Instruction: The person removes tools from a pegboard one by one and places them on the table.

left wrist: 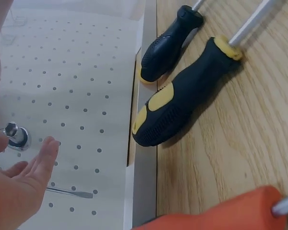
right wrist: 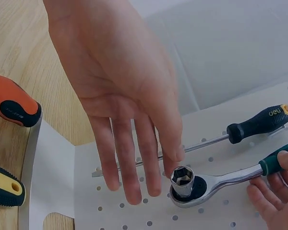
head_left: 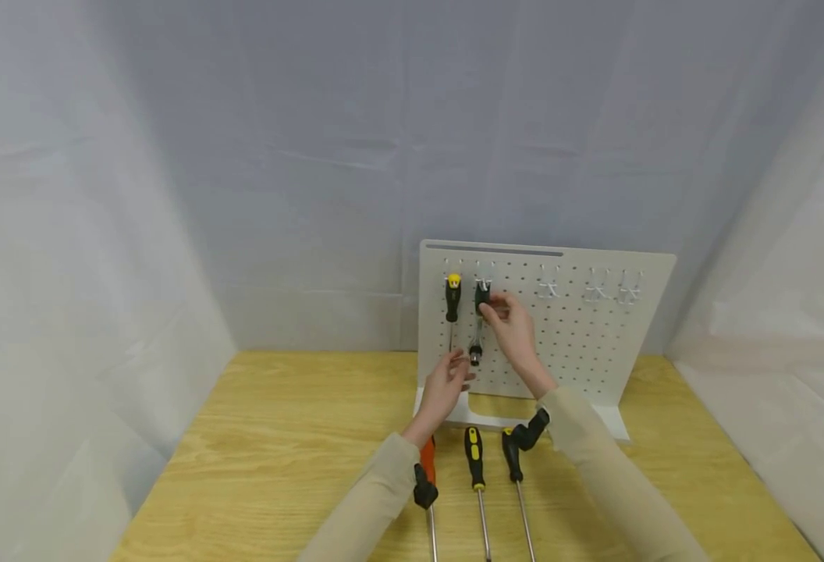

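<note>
A socket wrench [head_left: 476, 336] with a dark handle and chrome ratchet head hangs head-down against the white pegboard [head_left: 559, 343]. My right hand [head_left: 513, 332] pinches its handle, thumb in front and fingers behind, as the right wrist view shows. Close to the ratchet head is my left hand [head_left: 443, 386], its fingers extended; whether it touches the metal I cannot tell. The socket [right wrist: 183, 178] faces outward from the board. Left of the wrench, a black screwdriver [head_left: 452, 300] with a yellow end hangs by its handle, its flat tip [left wrist: 81, 194] pointing down.
Below the board lie an orange-handled screwdriver [head_left: 429, 460], partly behind my left wrist, a black-and-yellow screwdriver [head_left: 474, 457] and another black-handled screwdriver [head_left: 513, 457]. Several wire hooks [head_left: 548, 285] stick out at the board's upper right. White sheeting [head_left: 314, 195] encloses the wooden table [head_left: 278, 445].
</note>
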Available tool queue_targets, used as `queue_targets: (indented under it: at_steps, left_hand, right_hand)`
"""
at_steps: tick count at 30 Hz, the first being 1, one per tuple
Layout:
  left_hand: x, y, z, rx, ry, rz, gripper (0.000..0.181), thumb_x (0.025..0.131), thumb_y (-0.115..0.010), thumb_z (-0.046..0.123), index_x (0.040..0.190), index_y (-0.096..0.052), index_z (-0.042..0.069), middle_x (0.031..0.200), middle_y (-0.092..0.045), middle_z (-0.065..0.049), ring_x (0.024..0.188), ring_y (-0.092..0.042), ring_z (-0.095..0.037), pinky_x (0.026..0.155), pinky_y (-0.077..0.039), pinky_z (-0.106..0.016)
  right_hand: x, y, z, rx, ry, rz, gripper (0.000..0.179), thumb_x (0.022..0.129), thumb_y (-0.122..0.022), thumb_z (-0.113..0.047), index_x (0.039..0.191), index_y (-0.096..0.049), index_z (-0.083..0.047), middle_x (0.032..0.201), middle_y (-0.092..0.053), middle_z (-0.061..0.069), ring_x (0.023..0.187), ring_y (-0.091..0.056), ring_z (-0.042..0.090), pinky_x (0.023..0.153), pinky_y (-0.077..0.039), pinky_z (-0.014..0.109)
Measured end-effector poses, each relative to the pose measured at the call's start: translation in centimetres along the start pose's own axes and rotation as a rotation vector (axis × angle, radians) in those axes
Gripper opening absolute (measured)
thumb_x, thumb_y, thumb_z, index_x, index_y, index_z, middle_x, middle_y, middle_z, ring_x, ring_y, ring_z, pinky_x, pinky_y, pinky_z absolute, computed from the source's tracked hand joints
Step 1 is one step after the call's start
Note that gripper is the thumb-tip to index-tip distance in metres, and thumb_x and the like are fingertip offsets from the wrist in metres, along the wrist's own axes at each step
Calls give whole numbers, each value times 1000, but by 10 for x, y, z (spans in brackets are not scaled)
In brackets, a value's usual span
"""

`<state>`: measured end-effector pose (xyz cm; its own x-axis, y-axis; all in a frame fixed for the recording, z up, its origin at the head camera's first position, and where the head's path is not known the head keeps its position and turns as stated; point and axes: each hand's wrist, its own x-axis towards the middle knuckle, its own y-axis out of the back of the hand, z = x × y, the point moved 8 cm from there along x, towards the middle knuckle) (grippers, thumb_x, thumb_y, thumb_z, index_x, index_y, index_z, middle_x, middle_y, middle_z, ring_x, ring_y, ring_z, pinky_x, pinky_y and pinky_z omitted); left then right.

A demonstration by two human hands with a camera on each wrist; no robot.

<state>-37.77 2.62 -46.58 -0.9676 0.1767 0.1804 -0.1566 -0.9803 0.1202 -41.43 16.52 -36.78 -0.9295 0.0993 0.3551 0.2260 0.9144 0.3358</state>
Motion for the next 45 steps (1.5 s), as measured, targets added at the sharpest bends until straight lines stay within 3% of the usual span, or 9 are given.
queue_targets:
  at_steps: [8, 18, 24, 33, 42, 45]
  left_hand:
    - [5, -2, 4, -27, -16, 5, 40, 111, -40, 17, 147, -47, 1, 134, -59, -23, 114, -66, -36, 92, -59, -40]
    - [4, -2, 8, -92, -23, 39, 33, 110, -43, 11, 138, -54, -3, 114, -60, -20, 106, -66, -33, 92, -60, -36]
    - [0, 0, 11, -97, -16, 36, 28, 108, -50, 11, 130, -58, -5, 119, -63, -21, 104, -66, -29, 90, -60, -36]
    - [-7, 4, 18, -142, 6, 28, 32, 107, -53, 16, 130, -58, -5, 123, -62, -21, 112, -65, -34, 92, -60, -37]
    - [-22, 6, 46, -135, 5, 22, 28, 106, -50, 5, 127, -57, -12, 122, -62, -28, 112, -64, -41, 93, -59, -42]
    - [-24, 7, 47, -137, -5, 18, 28, 106, -50, 5, 127, -57, -11, 122, -62, -28, 112, -64, -40, 92, -59, -41]
  right_hand:
    - [-1, -4, -2, 78, 8, -30, 34, 102, -61, -12, 129, -55, 8, 120, -62, 25, 105, -65, 36, 85, -61, 28]
    - [-7, -5, -1, 154, 18, -68, 35, 103, -60, -14, 131, -53, 6, 124, -58, 23, 107, -64, 37, 88, -60, 31]
    - [-12, -4, -1, 187, 3, -88, 36, 105, -58, -14, 133, -51, 7, 127, -57, 25, 109, -63, 40, 92, -59, 39]
    - [-22, 1, -9, 239, 60, -61, 36, 104, -60, -18, 131, -54, 5, 124, -60, 21, 92, -67, 15, 85, -59, 29]
    - [-29, 5, -16, 280, 77, -54, 35, 103, -62, -19, 129, -55, 4, 121, -61, 21, 87, -65, 13, 81, -57, 21]
    - [-31, 6, -17, 280, 68, -56, 36, 103, -62, -20, 129, -55, 4, 122, -60, 21, 85, -65, 11, 82, -57, 21]
